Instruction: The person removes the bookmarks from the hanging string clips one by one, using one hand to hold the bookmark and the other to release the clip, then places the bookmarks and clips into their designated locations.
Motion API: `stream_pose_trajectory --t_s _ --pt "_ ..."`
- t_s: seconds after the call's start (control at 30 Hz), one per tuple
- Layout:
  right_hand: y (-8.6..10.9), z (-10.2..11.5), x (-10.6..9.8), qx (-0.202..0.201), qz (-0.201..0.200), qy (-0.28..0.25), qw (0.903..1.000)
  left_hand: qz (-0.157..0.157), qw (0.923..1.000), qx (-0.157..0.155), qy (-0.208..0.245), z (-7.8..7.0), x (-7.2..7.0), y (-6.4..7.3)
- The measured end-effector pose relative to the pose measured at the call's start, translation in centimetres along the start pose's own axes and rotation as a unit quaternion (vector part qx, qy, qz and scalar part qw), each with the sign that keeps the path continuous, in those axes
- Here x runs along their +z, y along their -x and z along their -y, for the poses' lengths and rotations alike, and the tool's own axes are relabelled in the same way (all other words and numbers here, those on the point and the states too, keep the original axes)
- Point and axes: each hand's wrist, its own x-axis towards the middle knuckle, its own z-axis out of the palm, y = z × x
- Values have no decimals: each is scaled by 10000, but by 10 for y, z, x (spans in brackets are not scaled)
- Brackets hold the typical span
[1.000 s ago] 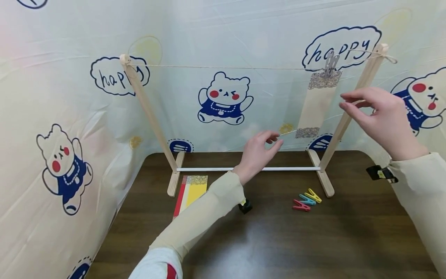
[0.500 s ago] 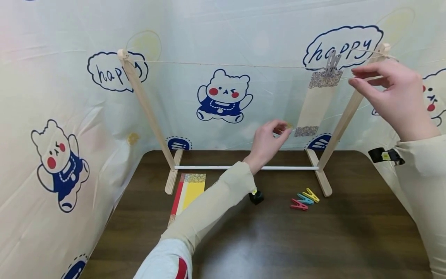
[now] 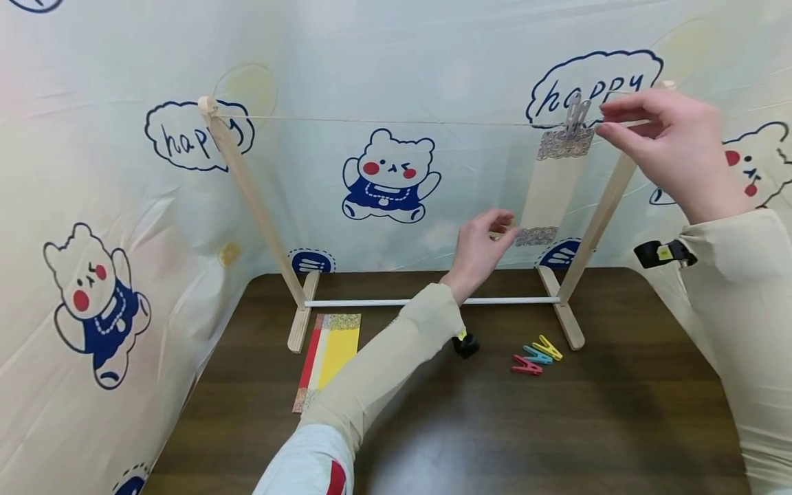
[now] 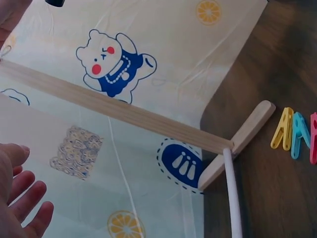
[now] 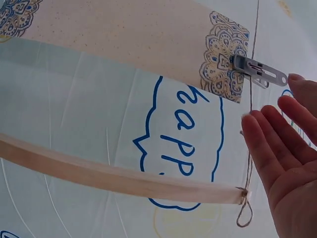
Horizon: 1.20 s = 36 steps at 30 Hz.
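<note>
A cream paper strip (image 3: 551, 192) with a lace-patterned band at each end hangs from a string (image 3: 371, 120), fastened by a grey clothespin (image 5: 267, 72). My right hand (image 3: 674, 151) is raised beside that clothespin, thumb and fingers apart with nothing between them; in the right wrist view the thumb is right by the clothespin's tail. Lower down, my left hand (image 3: 479, 251) is close to the strip's bottom band (image 4: 79, 151), its fingers loosely bent and holding nothing.
The string runs between two wooden posts (image 3: 247, 192) joined by a white rod (image 3: 371, 302). Red (image 3: 526, 365), blue (image 3: 537, 355) and yellow (image 3: 547, 348) clothespins lie on the dark table (image 3: 495, 426). Red, white and yellow paper strips (image 3: 339, 350) lie at the left, partly under my left sleeve.
My right hand has risen and come nearer the grey clothespin. My left hand has shifted right and slightly up, toward the hanging strip's lower end.
</note>
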Motion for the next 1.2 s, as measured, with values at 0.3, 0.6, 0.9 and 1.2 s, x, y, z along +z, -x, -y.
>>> stream_pose_trajectory --t_s 0.3,0.6,0.9,1.2 --pt "-7 10 13 -939 -777 582 9908 140 9995 -244 155 1 8 -7" --pt "-17 16 10 -374 -106 822 9959 34 9988 -333 356 -3 14 -13" --pt "-20 12 13 -495 293 784 9953 91 9988 -377 293 -4 18 -13" --pt "-23 10 13 -297 403 602 9969 114 9986 -444 272 -4 19 -16"
